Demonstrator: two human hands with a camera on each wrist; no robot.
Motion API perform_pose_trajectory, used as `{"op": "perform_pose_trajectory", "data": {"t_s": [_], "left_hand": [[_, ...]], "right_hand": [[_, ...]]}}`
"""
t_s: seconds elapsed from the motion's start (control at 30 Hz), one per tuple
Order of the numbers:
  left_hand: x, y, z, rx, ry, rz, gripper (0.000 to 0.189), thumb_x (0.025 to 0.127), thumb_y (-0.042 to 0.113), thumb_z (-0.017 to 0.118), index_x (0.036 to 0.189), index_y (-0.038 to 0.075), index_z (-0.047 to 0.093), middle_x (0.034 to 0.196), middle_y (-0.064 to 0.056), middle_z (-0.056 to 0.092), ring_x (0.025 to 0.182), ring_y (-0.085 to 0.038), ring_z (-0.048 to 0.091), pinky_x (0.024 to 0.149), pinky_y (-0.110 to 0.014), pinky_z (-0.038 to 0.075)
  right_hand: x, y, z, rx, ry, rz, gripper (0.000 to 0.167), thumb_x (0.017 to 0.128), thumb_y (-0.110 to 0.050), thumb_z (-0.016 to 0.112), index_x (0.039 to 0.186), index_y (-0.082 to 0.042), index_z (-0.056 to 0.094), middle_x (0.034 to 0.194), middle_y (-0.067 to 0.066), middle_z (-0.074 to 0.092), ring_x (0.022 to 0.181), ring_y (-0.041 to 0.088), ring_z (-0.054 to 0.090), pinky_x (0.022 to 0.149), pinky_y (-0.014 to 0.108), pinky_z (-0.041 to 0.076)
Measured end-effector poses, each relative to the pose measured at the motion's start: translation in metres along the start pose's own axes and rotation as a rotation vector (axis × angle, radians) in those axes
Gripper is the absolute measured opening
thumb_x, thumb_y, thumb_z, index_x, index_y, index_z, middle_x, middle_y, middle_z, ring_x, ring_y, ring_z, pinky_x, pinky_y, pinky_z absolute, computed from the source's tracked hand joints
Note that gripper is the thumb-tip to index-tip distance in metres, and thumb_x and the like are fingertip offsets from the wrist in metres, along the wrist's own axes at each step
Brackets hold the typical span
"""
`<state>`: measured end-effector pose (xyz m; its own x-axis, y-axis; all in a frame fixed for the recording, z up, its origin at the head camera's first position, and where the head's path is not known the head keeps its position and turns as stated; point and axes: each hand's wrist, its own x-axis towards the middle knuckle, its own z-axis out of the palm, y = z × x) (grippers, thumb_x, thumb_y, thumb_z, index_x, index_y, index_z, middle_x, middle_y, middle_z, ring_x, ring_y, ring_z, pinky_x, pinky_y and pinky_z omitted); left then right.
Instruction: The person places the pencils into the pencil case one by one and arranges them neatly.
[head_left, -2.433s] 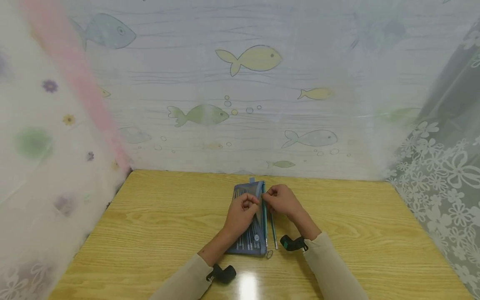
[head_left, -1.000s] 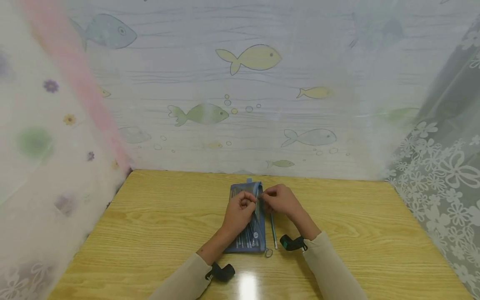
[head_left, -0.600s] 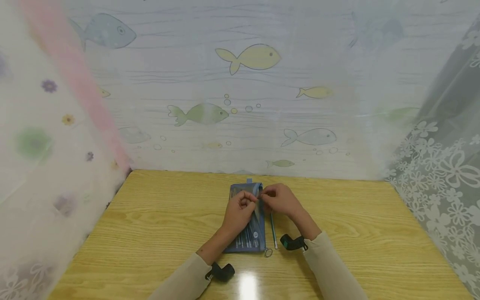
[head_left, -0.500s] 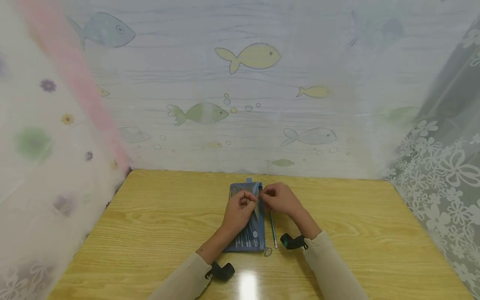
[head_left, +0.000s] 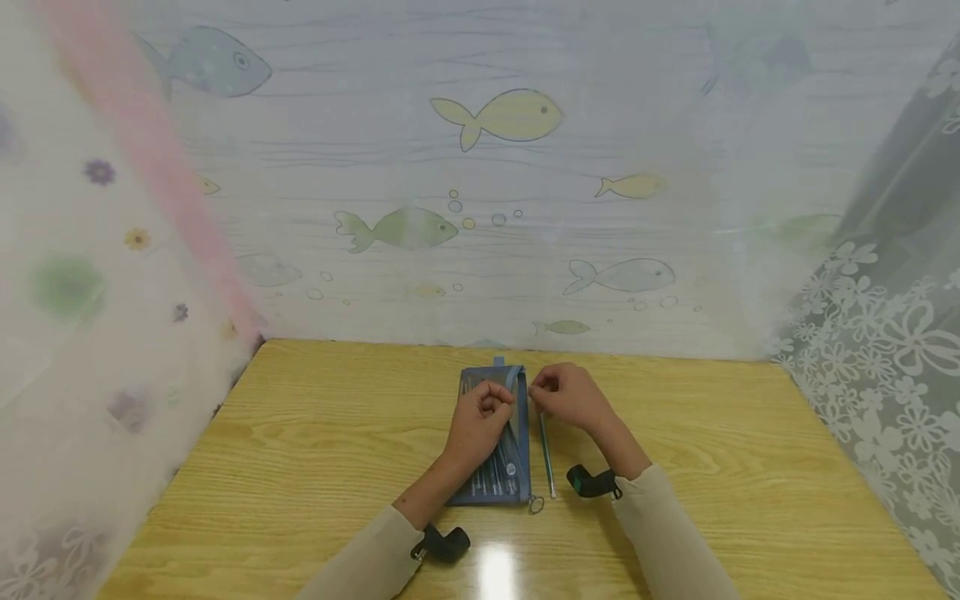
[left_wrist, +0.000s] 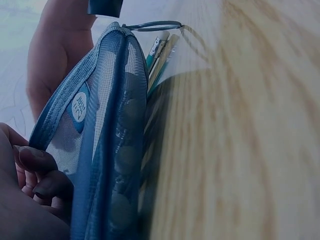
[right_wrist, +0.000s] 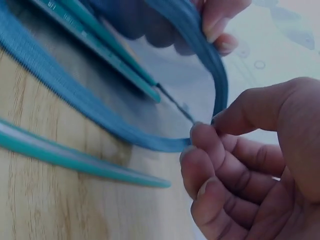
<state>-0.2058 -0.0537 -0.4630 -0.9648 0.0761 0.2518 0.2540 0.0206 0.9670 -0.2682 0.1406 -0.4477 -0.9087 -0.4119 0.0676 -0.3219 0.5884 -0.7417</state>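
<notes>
A blue mesh pencil case (head_left: 504,475) lies on the table, its zip edge parted along the right side. Several teal pencils (right_wrist: 100,42) show inside it. My left hand (head_left: 474,429) pinches the case's upper zip edge (right_wrist: 212,55) and holds it raised. Thumb and fingertips together, my right hand (head_left: 573,396) is at the far end of the opening; whether anything is between those fingertips is hidden. A loose teal pencil (head_left: 547,458) lies just right of the case, its far end near the right hand. It is not in that hand's grip.
A pull ring (head_left: 536,505) hangs at the case's near right corner. The wooden table (head_left: 337,417) meets a fish-print curtain (head_left: 405,283) at the back. Flowered curtains stand at both sides. A black wrist camera (head_left: 446,543) sits on each wrist.
A pencil along the case's right edge has gone from there, into the case. The right hand has since drawn slightly right, away from the edge. The left hand keeps its pinch.
</notes>
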Motion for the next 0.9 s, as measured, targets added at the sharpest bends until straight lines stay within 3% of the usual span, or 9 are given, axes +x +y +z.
{"op": "perform_pose_trajectory", "data": {"t_s": [0.1, 0.37, 0.63, 0.9], "left_hand": [[0.0, -0.002, 0.001, 0.005, 0.004, 0.003, 0.011, 0.095, -0.01, 0.056, 0.1, -0.011, 0.065, 0.066, 0.001, 0.051, 0.051, -0.002, 0.038, 0.054, -0.02, 0.035], [0.01, -0.036, 0.0, 0.036, 0.007, -0.009, 0.011, 0.097, -0.007, 0.058, 0.102, -0.007, 0.068, 0.066, 0.001, 0.052, 0.05, -0.005, 0.039, 0.053, -0.021, 0.036], [0.01, -0.04, -0.004, 0.009, -0.035, -0.007, 0.011, 0.098, -0.003, 0.059, 0.105, -0.004, 0.068, 0.066, 0.002, 0.054, 0.05, -0.006, 0.041, 0.053, -0.023, 0.039], [0.01, -0.04, -0.002, 0.018, -0.016, -0.003, 0.011, 0.099, -0.005, 0.059, 0.104, -0.006, 0.068, 0.067, 0.001, 0.052, 0.049, -0.006, 0.041, 0.053, -0.022, 0.038]], "right_hand": [[0.0, 0.002, 0.0, -0.036, 0.026, 0.03, 0.018, 0.1, -0.015, 0.066, 0.094, -0.002, 0.077, 0.074, 0.002, 0.07, 0.063, 0.02, 0.063, 0.06, 0.034, 0.05], [-0.002, 0.005, 0.001, -0.138, 0.033, 0.183, 0.02, 0.096, -0.021, 0.074, 0.083, -0.007, 0.077, 0.07, 0.001, 0.067, 0.061, 0.016, 0.058, 0.059, 0.033, 0.047], [-0.001, 0.01, 0.004, -0.217, 0.019, 0.24, 0.044, 0.093, -0.026, 0.077, 0.053, -0.012, 0.063, 0.048, -0.008, 0.044, 0.047, 0.011, 0.039, 0.051, 0.027, 0.033], [-0.001, 0.009, 0.007, -0.232, 0.003, 0.31, 0.047, 0.091, -0.026, 0.078, 0.049, -0.012, 0.062, 0.045, -0.007, 0.045, 0.045, 0.011, 0.041, 0.049, 0.027, 0.033]]}}
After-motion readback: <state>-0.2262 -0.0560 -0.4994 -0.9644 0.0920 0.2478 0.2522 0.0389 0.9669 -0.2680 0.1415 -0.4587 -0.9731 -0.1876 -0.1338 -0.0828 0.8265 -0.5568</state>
